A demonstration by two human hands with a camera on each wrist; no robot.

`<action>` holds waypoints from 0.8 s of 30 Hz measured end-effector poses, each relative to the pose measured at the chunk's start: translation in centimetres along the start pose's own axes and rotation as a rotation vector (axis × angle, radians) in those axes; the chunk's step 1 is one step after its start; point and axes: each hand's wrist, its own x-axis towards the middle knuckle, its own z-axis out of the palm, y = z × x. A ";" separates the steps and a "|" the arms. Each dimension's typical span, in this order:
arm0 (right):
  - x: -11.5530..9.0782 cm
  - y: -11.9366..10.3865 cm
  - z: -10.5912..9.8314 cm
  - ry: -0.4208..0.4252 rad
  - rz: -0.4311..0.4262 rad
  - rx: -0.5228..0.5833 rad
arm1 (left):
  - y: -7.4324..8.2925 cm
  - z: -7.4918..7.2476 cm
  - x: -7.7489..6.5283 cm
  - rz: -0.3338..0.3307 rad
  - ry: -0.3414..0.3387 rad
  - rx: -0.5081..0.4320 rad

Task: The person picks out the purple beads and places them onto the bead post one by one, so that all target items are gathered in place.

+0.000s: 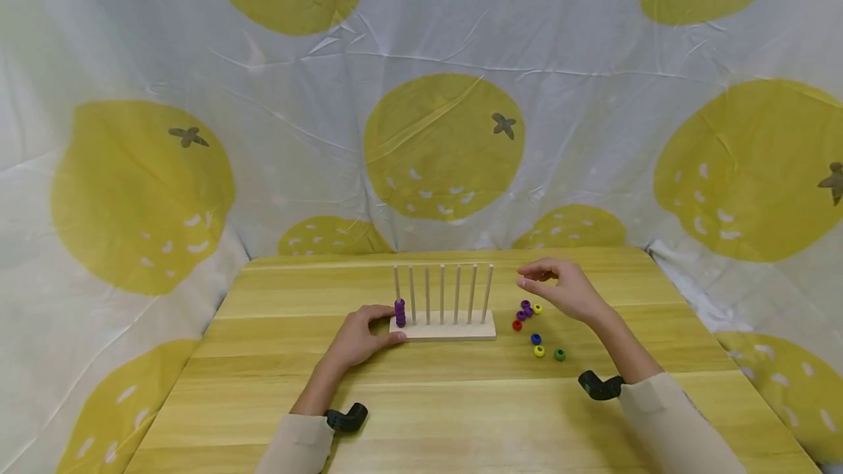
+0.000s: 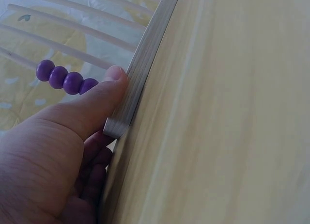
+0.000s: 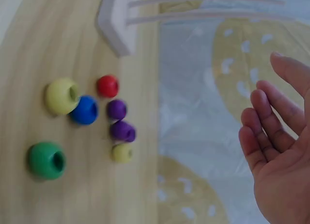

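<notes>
Pale wood forms a rack [image 1: 443, 331] of seven upright pegs [image 1: 442, 291], standing on a striped wooden worktop [image 1: 435, 415], near the middle of its width and closer to the far edge than to the person. Four purple beads [image 1: 400, 313] are stacked on the leftmost peg. The person's left hand [image 1: 360, 336] grasps the left end of the rack's base. The right hand [image 1: 560, 287] is released, its fingers loosely bent and holding nothing, raised on the far side of the loose beads.

Those beads lie between the rack and the worktop's right edge: three purple ones [image 1: 525, 304] clustered beside a yellow bead [image 1: 537, 309], then a red bead [image 1: 516, 325], a blue bead [image 1: 536, 339], a second yellow bead [image 1: 538, 351] and a green bead [image 1: 560, 355] nearest the person. Beyond the far edge hangs a pale cloth [image 1: 579, 145] printed with big yellow fruit. Each wrist carries a black device [image 1: 349, 418] by a beige sleeve [image 1: 678, 415].

Only the left wrist view shows the thumb [image 2: 109, 86] pressed along the base, partly covering the lowest stacked bead. The right wrist view reveals holes in several loose beads and the right palm.
</notes>
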 end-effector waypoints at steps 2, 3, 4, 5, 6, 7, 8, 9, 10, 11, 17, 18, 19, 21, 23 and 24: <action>-0.3 1.1 0.2 -0.005 0.018 -0.014 | 0.0 0.0 0.0 -0.001 -0.005 -0.004; -0.5 1.6 0.3 -0.004 0.027 -0.016 | 0.0 0.0 0.0 -0.002 -0.006 -0.004; -0.6 2.1 0.4 -0.002 0.035 -0.021 | 0.0 0.0 0.0 -0.001 -0.005 -0.006; -0.7 2.5 0.5 -0.003 0.039 -0.024 | 0.0 -0.1 0.0 -0.001 -0.007 -0.007; -0.8 3.0 0.6 -0.003 0.044 -0.029 | 0.0 -0.1 0.0 -0.002 -0.007 -0.003; -0.9 3.4 0.8 -0.003 0.045 -0.036 | 0.0 -0.1 0.0 -0.001 -0.007 0.000; -1.0 3.8 0.9 -0.002 0.047 -0.040 | 0.0 -0.1 0.0 -0.002 -0.007 0.003; -1.0 4.2 1.0 0.000 0.054 -0.043 | 0.0 -0.1 0.0 -0.002 -0.007 0.006; -1.1 4.6 1.1 -0.002 0.053 -0.048 | 0.0 0.0 0.0 0.005 -0.004 0.008; -1.1 4.9 1.2 -0.004 0.051 -0.051 | 0.0 0.0 0.0 0.005 -0.006 0.013; -1.5 6.4 1.7 -0.001 0.055 -0.067 | 0.1 0.0 0.1 0.008 -0.005 0.017; -1.6 6.7 1.8 0.001 0.059 -0.067 | 0.1 0.0 0.1 0.013 -0.002 0.016; -1.6 6.9 1.9 0.002 0.063 -0.069 | 0.1 0.0 0.1 0.017 0.001 0.017; -1.7 7.3 2.0 0.001 0.076 -0.071 | 0.1 0.0 0.0 0.022 0.005 0.015; -1.8 7.6 2.1 -0.004 0.087 -0.068 | 0.1 0.0 0.0 0.025 0.010 0.013; -1.8 7.8 2.2 -0.009 0.093 -0.064 | 0.1 0.0 0.0 0.020 0.010 0.016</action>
